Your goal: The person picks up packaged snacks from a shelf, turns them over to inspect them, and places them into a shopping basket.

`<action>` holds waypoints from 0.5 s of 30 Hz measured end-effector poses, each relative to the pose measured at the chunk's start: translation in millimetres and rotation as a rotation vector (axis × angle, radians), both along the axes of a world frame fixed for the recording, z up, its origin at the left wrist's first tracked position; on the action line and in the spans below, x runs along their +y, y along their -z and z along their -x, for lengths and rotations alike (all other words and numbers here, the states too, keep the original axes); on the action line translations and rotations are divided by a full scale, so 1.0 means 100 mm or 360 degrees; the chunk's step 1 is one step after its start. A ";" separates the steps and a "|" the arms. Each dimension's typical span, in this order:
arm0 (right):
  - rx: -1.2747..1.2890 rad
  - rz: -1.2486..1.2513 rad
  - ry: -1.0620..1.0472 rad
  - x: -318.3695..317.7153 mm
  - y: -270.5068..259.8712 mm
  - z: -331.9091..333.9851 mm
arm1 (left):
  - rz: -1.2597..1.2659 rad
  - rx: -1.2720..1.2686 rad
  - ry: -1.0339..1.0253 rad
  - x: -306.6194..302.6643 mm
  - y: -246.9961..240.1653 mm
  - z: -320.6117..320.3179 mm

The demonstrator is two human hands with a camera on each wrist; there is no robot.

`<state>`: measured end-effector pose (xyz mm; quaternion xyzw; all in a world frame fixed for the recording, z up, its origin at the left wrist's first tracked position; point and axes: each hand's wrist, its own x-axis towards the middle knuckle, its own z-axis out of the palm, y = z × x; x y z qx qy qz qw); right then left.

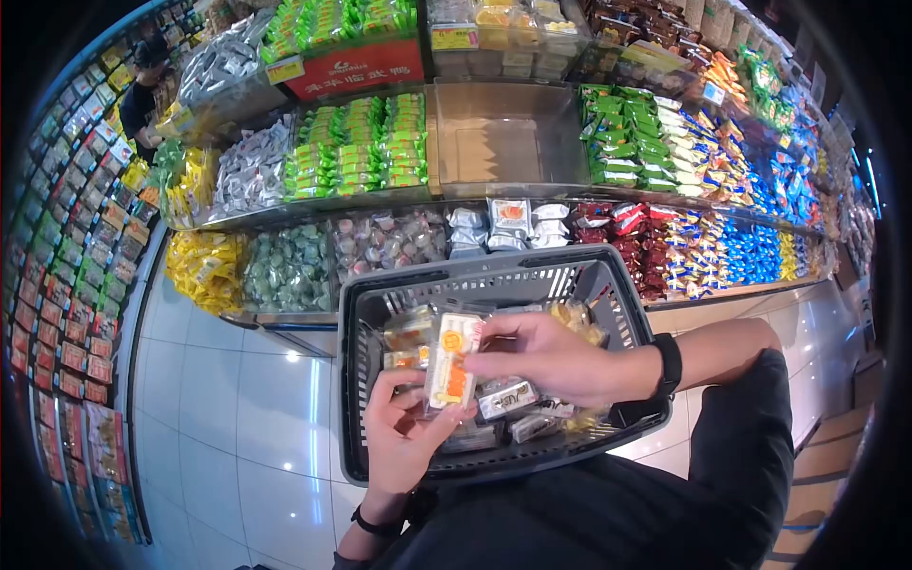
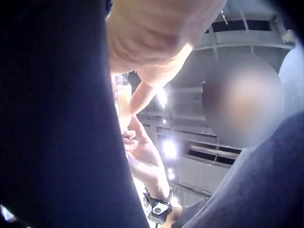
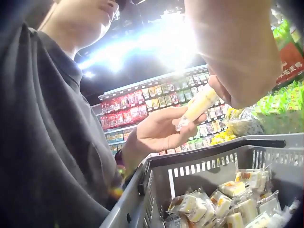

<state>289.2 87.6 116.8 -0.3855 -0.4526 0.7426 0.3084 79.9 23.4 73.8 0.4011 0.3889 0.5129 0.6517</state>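
A small plastic-wrapped snack (image 1: 454, 361), a white block with orange print, is held upright over the shopping basket between both hands. My left hand (image 1: 404, 432) pinches its lower end between thumb and fingers. At its upper right side, my right hand (image 1: 546, 361) grips it with thumb and forefinger. From the side, the right wrist view shows the pale yellow snack (image 3: 200, 105) spanning the two hands. Below lies the grey shopping basket (image 1: 350, 399), holding several more wrapped snacks (image 3: 232, 188), some with white and dark print (image 1: 506, 399).
Beyond the basket stands a tiered display with green packets (image 1: 356, 142), yellow bags (image 1: 204, 275) and an open clear bin (image 1: 508, 142). Tall shelving (image 1: 71, 256) lines the left side. Another person (image 1: 142, 104) is at the far left. Cardboard boxes (image 1: 826, 465) sit at lower right.
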 end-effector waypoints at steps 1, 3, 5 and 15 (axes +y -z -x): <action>-0.0038 -0.0044 0.0007 -0.04 0.00 0.05 | 0.0010 -0.0003 0.0008 0.01 0.00 -0.02; -0.0181 -0.0207 -0.0065 0.00 -0.03 0.07 | 0.0044 -0.0009 0.0037 0.00 0.00 -0.05; -0.0643 -0.0533 -0.0179 0.21 -0.24 0.04 | -0.0117 0.0163 -0.0051 -0.03 -0.03 -0.03; -0.2318 -0.2433 -0.0134 3.48 -0.30 -0.84 | -0.0686 0.1626 -0.1097 -0.36 0.40 0.46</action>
